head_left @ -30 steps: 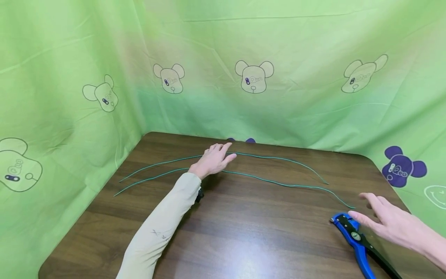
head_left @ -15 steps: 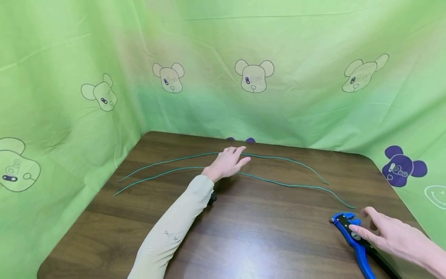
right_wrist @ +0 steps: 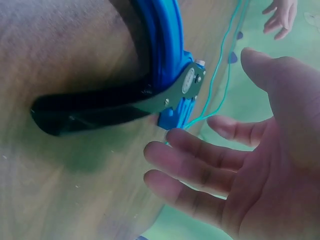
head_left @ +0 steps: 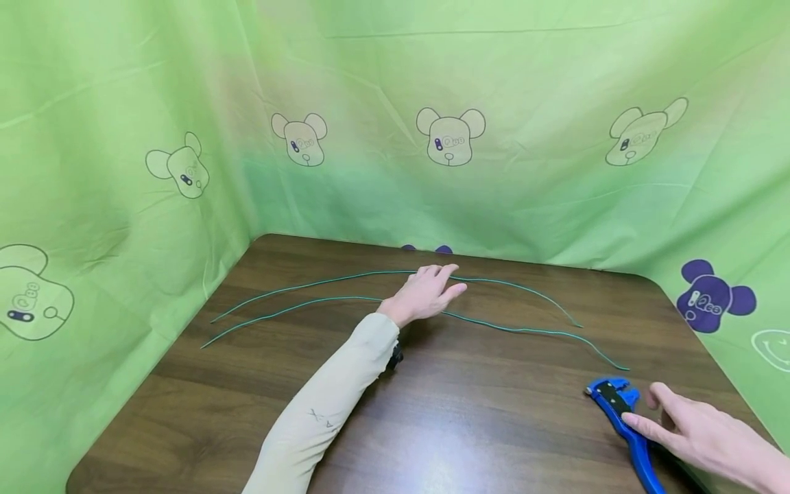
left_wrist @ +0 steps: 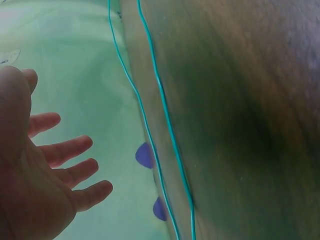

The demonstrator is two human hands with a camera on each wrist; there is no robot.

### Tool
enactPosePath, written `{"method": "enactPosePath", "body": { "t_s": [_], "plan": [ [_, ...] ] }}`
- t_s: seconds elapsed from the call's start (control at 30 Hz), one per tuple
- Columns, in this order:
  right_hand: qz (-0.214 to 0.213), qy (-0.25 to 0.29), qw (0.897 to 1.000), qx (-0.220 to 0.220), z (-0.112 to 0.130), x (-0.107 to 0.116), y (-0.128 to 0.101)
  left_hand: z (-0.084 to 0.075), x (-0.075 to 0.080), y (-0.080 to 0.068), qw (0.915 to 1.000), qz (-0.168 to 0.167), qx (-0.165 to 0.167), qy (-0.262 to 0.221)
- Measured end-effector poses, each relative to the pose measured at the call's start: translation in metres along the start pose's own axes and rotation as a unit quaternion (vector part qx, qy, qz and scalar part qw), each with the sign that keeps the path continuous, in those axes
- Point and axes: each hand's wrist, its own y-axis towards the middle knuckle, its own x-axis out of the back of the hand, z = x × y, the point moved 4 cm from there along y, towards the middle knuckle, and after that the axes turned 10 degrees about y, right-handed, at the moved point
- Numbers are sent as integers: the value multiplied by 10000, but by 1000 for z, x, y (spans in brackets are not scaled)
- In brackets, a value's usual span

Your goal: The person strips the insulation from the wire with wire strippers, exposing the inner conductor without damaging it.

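left hand (head_left: pixel 426 293) – fingers apart over wires (head_left: pixel 524 330) | right hand (head_left: pixel 697 429) – spread, at stripper (head_left: pixel 623 412)

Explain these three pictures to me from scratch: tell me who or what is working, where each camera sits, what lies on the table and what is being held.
No machine here: a person works with two bare hands. The wide picture comes from a camera on the person's head, looking forward and down. The other two come from cameras worn on each wrist, so each shows its own palm from close by.

On the brown table, walled by a green cloth with bear prints, lie two long green wires and a blue and black wire stripper.

The left hand, fingers spread and straight, hovers over the wires; its wrist view shows the palm bare. The right hand, also open, reaches at the stripper; whether a fingertip touches it cannot be told. Nothing is in either hand's grip.
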Motion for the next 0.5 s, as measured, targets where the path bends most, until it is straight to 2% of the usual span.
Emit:
{"method": "enactPosePath", "body": {
  "t_s": [0.07, 0.17, 0.33, 0.5],
  "plan": [
    [-163, 6, 9998, 72, 0, -3, -4, -2, -2, 0, 10000, -16, 12, -44],
    [-180, 50, 9998, 61, 0, -7, -7, -5, -3, -1, 10000, -19, 13, -96],
    [-59, 35, 10000, -11, 2, -10, -11, -11, -6, 0, 9998, 21, -11, -214],
    [265, -85, 9993, -251, 2, -10, -10, -18, -11, 1, 9996, 60, -50, -283]
  ]
}}
